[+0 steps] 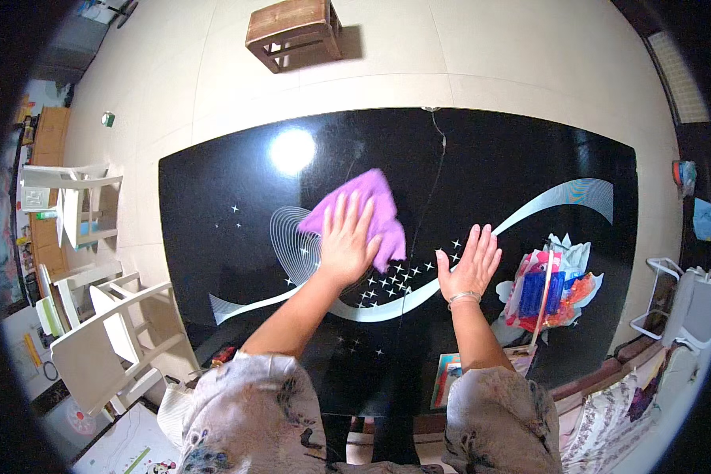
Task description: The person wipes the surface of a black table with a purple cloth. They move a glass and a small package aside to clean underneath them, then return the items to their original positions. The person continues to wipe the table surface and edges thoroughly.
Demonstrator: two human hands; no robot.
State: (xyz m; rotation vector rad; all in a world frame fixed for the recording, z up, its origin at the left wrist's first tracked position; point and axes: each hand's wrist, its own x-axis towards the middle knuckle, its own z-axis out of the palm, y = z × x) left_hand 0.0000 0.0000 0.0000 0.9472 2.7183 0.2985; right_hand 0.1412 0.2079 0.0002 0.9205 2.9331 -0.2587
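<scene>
My left hand (346, 241) lies flat on a purple cloth (384, 207), its fingers stretched out over the fabric and the thumb at the cloth's near right part. The cloth is spread, slightly rumpled, on a glossy black table (213, 189) with a white wave, fine line loops and small star shapes. To the right, my right hand (472, 267) is open and holds nothing, palm down just over or on the tabletop; I cannot tell whether it touches. A thin bracelet (464, 297) circles that wrist.
A pile of colourful plastic packages (551, 284) with a thin stick lies on the table's right. Books or papers (448, 378) sit near my right forearm. A wooden stool (292, 28) stands beyond the table, white chairs (107, 347) at the left. A crack (442, 142) runs across the tabletop.
</scene>
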